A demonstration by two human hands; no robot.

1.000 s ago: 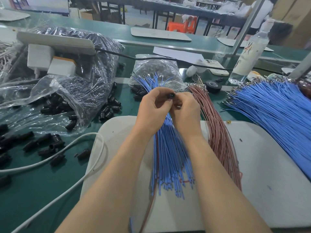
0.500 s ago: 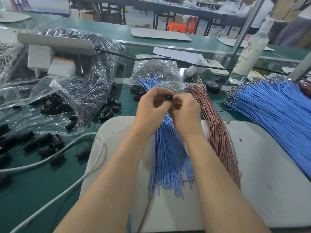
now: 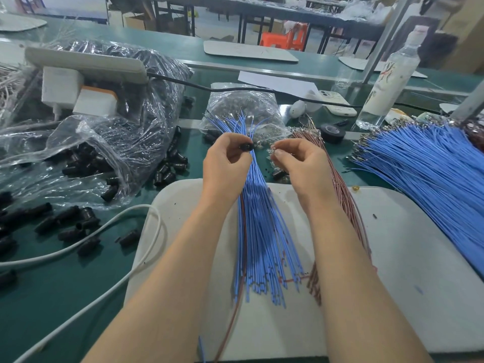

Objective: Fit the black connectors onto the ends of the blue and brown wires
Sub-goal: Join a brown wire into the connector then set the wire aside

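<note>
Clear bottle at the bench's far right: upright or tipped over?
Upright: the clear bottle stands on its base on the green bench, cap at the top. Its slight lean may be wide-angle distortion.

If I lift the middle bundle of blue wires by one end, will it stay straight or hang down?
It would probably droop: the blue wires are thin and long, and their far tips curve. It would likely spread, since the near ends fan out loose on the board. Being thin strands, it is probably light.
</note>
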